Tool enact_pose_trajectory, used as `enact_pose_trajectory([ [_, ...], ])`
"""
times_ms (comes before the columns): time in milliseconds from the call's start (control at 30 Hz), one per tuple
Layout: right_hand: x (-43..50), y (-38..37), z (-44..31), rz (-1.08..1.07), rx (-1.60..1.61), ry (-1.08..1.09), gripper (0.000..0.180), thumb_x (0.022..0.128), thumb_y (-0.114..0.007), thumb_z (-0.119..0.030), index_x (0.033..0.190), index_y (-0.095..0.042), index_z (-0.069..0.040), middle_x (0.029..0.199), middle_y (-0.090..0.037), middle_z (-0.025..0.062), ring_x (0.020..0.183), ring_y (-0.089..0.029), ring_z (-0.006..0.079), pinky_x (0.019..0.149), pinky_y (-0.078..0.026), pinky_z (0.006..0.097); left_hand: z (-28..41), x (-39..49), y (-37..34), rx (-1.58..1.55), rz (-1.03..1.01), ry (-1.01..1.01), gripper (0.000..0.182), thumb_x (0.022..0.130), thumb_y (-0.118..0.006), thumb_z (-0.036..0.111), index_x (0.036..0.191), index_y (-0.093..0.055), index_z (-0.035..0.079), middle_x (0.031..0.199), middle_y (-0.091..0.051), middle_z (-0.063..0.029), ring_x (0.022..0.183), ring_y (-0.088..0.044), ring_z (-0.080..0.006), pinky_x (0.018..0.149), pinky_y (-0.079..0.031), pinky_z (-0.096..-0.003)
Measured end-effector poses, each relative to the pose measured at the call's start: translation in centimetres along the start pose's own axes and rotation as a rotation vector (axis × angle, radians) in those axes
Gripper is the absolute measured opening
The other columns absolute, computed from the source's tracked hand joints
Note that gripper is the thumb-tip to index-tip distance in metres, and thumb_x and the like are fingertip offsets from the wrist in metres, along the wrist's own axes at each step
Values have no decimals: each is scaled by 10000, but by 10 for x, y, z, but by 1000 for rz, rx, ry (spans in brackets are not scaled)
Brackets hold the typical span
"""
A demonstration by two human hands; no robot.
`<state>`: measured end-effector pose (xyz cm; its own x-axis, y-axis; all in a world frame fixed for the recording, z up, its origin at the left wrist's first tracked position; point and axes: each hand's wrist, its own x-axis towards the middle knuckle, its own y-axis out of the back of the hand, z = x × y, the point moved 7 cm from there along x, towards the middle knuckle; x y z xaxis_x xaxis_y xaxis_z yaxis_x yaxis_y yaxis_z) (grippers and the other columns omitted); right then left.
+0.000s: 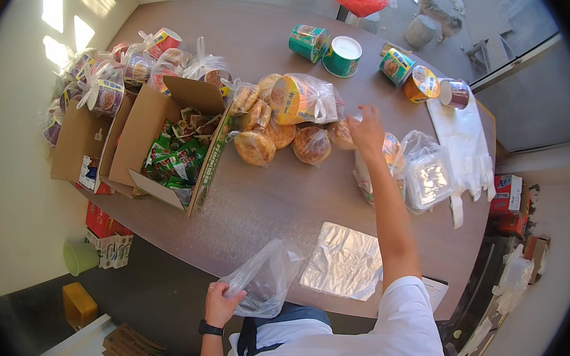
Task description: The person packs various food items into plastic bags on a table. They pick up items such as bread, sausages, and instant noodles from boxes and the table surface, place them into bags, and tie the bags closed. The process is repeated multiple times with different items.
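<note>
At the table's front edge, my left hand [220,302] grips the rim of a clear plastic bag [268,278], whose mouth gapes. My right hand [367,130] stretches across the table to a round bread bun in clear wrap [341,135]. Its fingers are at the wrap, but whether they grip it cannot be told. More wrapped round breads [254,148] lie to the left, one of them a single bun [311,145]. Above them rests a bagged yellow instant noodle cup [292,100]. Flat clear plastic bags [343,261] lie stacked near my right forearm.
Left stands an open cardboard box [136,134] of green sachets [177,161], beside bagged noodle cups [107,94]. Green noodle cups [342,56] are at the back. Right are clear plastic containers [427,178] and white plastic bags [463,143]. A glass pane [509,60] borders the far side.
</note>
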<state>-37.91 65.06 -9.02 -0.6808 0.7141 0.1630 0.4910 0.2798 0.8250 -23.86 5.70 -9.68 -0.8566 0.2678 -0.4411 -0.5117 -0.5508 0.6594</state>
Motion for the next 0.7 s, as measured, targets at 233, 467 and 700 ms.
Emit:
enact_pose_trajectory([
  [233,162,-104,26,307,-128,230,737,844,-761,-472,1427,-538,-79,1579,-360,262,1352,-449,521,1111,-416,520,17,33,-28,-436,-117,279,298,905,-768,116,1145,-696,-44,1031,-710,-108,931,-661,-163,821,-518,-301],
  [467,257,-151,17,118,-303,51,865,805,-714,-643,1537,-451,-264,1669,-240,180,1496,-190,543,1110,-329,693,21,48,-57,-681,-137,364,406,981,-685,73,1328,-536,-77,1094,-754,-141,1001,-703,-173,902,-524,-288],
  [700,218,-125,44,271,-56,-76,720,755,-803,-519,1375,-602,-213,1441,-447,176,1319,-415,461,1087,-403,573,23,43,-56,-814,10,344,324,966,-691,49,1215,-505,-40,1054,-737,-159,1003,-715,-201,898,-536,-296],
])
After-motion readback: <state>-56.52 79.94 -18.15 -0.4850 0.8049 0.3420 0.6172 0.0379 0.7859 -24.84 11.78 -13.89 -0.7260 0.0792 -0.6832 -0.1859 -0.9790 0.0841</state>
